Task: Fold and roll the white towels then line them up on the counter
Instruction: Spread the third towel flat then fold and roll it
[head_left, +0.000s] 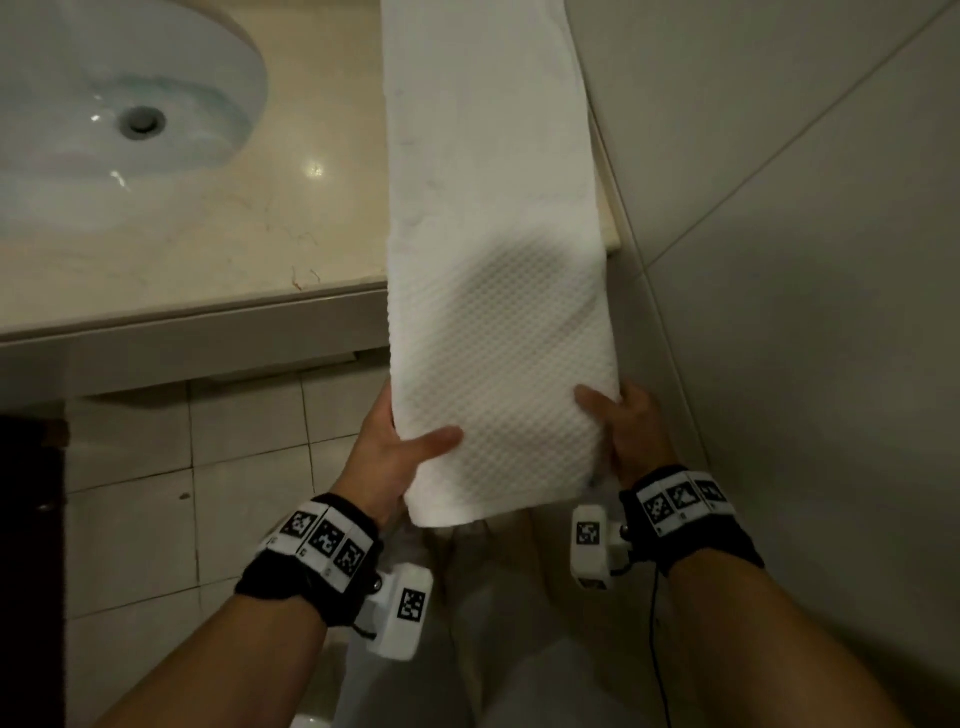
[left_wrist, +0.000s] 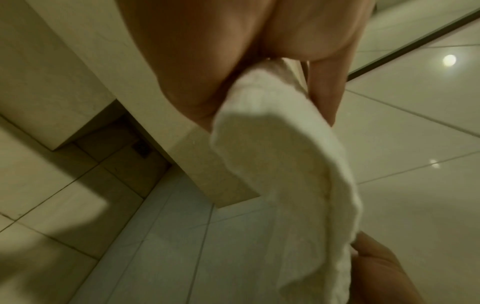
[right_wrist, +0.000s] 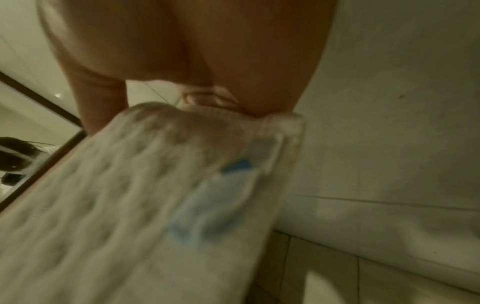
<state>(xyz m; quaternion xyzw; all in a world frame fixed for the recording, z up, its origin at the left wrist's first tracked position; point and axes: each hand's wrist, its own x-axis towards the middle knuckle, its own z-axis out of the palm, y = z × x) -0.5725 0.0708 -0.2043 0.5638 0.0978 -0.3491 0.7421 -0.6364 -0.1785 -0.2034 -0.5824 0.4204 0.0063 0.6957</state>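
Note:
A long white towel, folded into a narrow strip with a waffle texture, lies along the right end of the beige counter and hangs past its front edge. My left hand grips the strip's near left edge, thumb on top. My right hand grips the near right edge, thumb on top as well. In the left wrist view the towel sits pinched between thumb and fingers. The right wrist view is blurred; the towel there carries a blue label near its edge.
A white sink basin with a drain is set in the counter at the left. A tiled wall stands close on the right of the towel. Tiled floor lies below the counter's front edge.

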